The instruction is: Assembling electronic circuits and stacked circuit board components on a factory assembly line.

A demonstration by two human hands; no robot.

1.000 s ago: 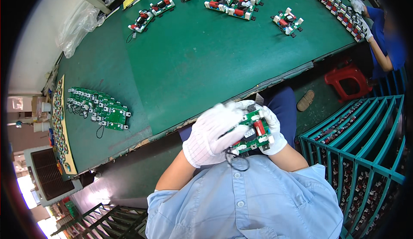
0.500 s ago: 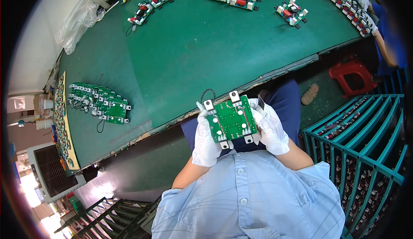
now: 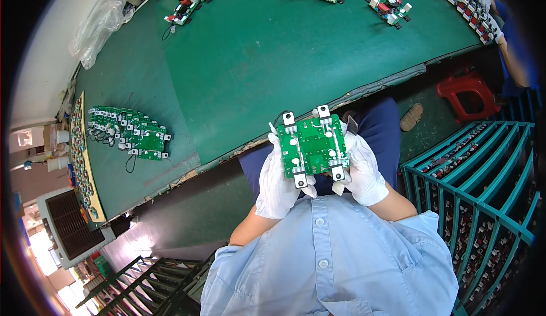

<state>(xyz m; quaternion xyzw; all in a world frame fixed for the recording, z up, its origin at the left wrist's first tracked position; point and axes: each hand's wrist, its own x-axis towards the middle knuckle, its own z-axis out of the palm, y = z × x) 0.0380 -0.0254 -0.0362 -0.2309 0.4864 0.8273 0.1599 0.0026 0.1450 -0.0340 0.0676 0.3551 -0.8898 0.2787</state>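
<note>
Between my two gloved hands, just off the table's near edge, is a green circuit board (image 3: 312, 147), its soldered side facing up. Black-and-white tabs stick out at its corners. My left hand (image 3: 276, 180) wraps the board's left edge, fingertips partly hidden beneath. On the opposite edge my right hand (image 3: 364, 171) grips, and a small dark flat piece (image 3: 352, 125) shows by its fingers; whether they hold it I cannot tell. Both hands wear white knit gloves.
The green table (image 3: 239, 60) bears a row of stacked circuit boards (image 3: 133, 134) at left and boards with red parts (image 3: 389, 7) at the far side. A teal rack (image 3: 472, 191) stands at right near a red stool (image 3: 467, 95). A co-worker's arm (image 3: 509, 60) reaches in.
The circuit board has tilted in my hands and shifted slightly right and up. Its lower tabs now show more fully. My view has moved a little.
</note>
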